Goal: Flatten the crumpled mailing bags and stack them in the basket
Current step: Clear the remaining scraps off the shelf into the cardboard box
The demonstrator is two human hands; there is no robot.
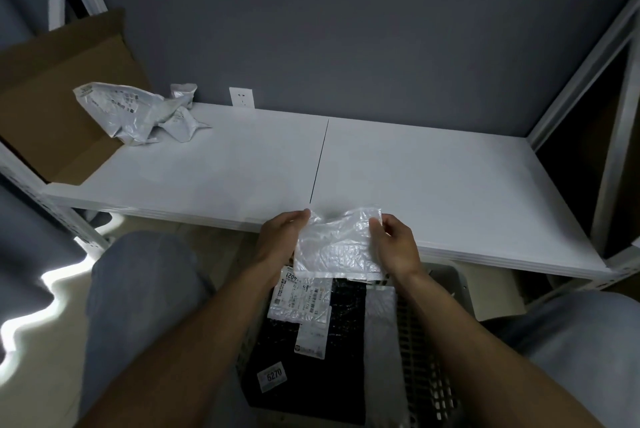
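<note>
We hold bag above basket, at shelf front edge. Left hand, right hand: fingers pinched on its upper corners. Step, we judge: stacking flattened bag. Next: lower flat onto stack, release. Crumpled bags lie far left on shelf.

Storeroom or parcel-packing corner, by my read. I faced a white metal rack shelf with slotted uprights, set against a bare grey wall with one socket. An open cardboard box stood on it. Labelled mailing bags lay beside the box, more in a plastic basket.
</note>
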